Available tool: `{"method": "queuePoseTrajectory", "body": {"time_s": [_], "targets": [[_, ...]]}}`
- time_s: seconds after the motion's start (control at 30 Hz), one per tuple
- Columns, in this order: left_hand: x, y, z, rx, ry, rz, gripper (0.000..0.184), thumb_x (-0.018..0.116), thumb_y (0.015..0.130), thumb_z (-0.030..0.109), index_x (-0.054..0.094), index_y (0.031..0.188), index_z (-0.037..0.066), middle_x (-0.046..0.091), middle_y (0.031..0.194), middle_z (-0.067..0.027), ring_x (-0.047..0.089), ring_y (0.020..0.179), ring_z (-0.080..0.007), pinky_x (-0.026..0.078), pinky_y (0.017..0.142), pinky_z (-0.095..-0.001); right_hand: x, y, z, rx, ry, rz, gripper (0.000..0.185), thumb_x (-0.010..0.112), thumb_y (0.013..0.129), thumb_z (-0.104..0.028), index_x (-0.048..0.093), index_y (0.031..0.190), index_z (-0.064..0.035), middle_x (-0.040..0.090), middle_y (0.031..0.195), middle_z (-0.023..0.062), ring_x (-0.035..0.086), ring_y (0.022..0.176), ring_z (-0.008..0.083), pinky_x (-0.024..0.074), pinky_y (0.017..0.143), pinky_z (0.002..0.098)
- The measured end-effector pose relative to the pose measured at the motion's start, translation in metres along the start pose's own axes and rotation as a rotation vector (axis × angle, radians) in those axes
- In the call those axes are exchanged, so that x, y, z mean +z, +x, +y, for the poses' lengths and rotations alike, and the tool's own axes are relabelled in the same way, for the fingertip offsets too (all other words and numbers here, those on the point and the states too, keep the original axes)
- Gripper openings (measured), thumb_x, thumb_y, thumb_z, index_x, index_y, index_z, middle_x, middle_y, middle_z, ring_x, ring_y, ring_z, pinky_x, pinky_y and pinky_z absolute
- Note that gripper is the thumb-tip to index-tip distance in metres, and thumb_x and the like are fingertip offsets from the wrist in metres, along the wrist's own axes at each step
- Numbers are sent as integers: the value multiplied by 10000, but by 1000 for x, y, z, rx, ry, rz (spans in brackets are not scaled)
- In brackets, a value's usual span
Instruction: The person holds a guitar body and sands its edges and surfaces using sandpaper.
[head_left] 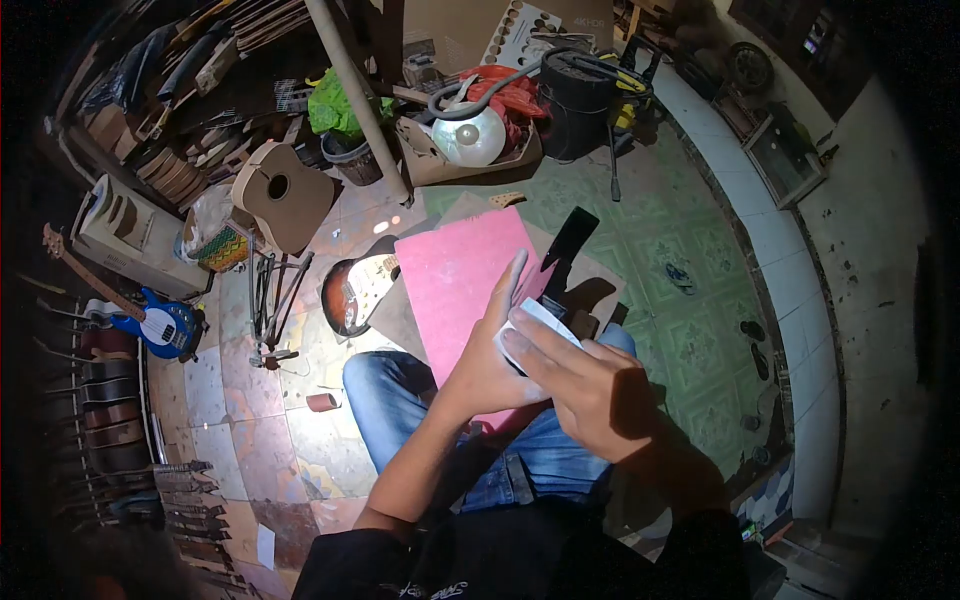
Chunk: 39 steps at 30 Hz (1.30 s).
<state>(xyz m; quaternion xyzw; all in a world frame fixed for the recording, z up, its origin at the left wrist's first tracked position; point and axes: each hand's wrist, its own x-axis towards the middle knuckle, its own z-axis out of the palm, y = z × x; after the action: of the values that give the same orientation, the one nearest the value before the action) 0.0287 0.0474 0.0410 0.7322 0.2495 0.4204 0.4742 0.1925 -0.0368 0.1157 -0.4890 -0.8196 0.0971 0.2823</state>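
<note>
My left hand (487, 358) is curled at the middle of the view above my lap, its thumb pointing up and away. What its fingers grip is mostly hidden behind my right hand. My right hand (585, 385) presses a folded white sheet (548, 322), like paper, against the left palm, fingers closed over it. Just beyond both hands a flat black piece (570, 238) sticks up; whether it joins what I hold I cannot tell. A pink board (462, 270) lies beneath my hands, across my lap and knees.
A sunburst guitar body (345, 298) lies left of the board. An unfinished acoustic guitar body (278, 190) and a blue bass (165, 322) stand farther left. Ahead are a cardboard box (430, 165), a black bucket (572, 110) and a slanting pole (355, 95). Sandals (680, 278) lie right.
</note>
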Motion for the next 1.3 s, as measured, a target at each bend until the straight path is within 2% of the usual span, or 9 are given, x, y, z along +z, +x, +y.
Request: {"method": "queuePoseTrajectory", "body": {"time_s": [0.1, 0.33, 0.53, 0.63, 0.7, 0.87, 0.97, 1.2, 1.3], "targets": [[-1, -2, -6, -179, -351, 1, 1277, 902, 682, 125, 82, 1660, 76, 687, 959, -106, 661, 894, -183, 535, 845, -323, -17, 1, -9, -15, -74, -157, 581, 650, 766, 77, 677, 1325, -79, 616, 1434, 130, 719, 941, 309, 573, 791, 385], [-2, -5, -8, -92, -69, -64, 1253, 899, 686, 116, 106, 1656, 77, 681, 941, -102, 654, 870, -173, 532, 819, -314, -9, 5, -6, -53, -167, -124, 601, 697, 749, 25, 678, 1330, -124, 568, 1506, 62, 663, 791, 268, 546, 737, 366], [3, -8, -11, -171, -348, -17, 1203, 919, 671, 125, 199, 1634, 73, 682, 954, -109, 657, 882, -171, 533, 806, -310, -13, -2, -7, -53, -143, -303, 603, 698, 745, 20, 677, 1329, -132, 573, 1501, 60, 643, 768, 259, 534, 711, 353], [0, -3, -6, -90, -66, -45, 1167, 930, 656, 117, 260, 1610, 63, 686, 957, -113, 660, 888, -169, 533, 811, -311, 0, 3, -2, -61, -143, -75, 602, 667, 761, 39, 672, 1340, -127, 587, 1485, 66, 650, 784, 227, 518, 696, 326], [-2, -7, -7, -236, -439, -5, 975, 878, 691, 93, 394, 1537, 62, 671, 1029, -86, 644, 937, -152, 518, 897, -316, -9, -5, -5, -79, -85, -181, 599, 662, 761, 45, 671, 1339, -113, 592, 1477, 73, 656, 798, 236, 524, 703, 324], [-11, -10, -13, 25, -153, 176, 701, 914, 677, 10, 581, 1293, 46, 701, 1010, -109, 674, 949, -172, 541, 871, -326, -12, -49, 18, -66, 316, -327, 582, 651, 851, -17, 614, 1421, -125, 545, 1533, 91, 672, 907, 190, 522, 750, 317], [-18, -10, -27, 236, -161, 238, 460, 914, 693, 8, 609, 1035, 56, 710, 978, -142, 703, 929, -239, 555, 850, -357, -2, -73, 29, 38, 545, -127, 560, 627, 876, -2, 609, 1425, -107, 554, 1521, 114, 679, 916, 184, 520, 753, 306], [-24, -6, -21, 27, -188, 395, 387, 880, 735, -5, 592, 989, 45, 694, 940, -102, 683, 888, -183, 544, 829, -326, 39, -90, 22, 327, 761, 149, 512, 542, 939, 43, 591, 1439, -57, 586, 1477, 173, 689, 909, 151, 508, 748, 261], [-15, -2, -16, -56, -76, 630, 382, 873, 751, 0, 584, 998, 36, 669, 994, -91, 658, 920, -157, 530, 851, -303, 54, -82, 8, 717, 952, 216, 603, 470, 896, 88, 540, 1483, -30, 623, 1429, 131, 662, 837, 101, 472, 645, 212]]}}
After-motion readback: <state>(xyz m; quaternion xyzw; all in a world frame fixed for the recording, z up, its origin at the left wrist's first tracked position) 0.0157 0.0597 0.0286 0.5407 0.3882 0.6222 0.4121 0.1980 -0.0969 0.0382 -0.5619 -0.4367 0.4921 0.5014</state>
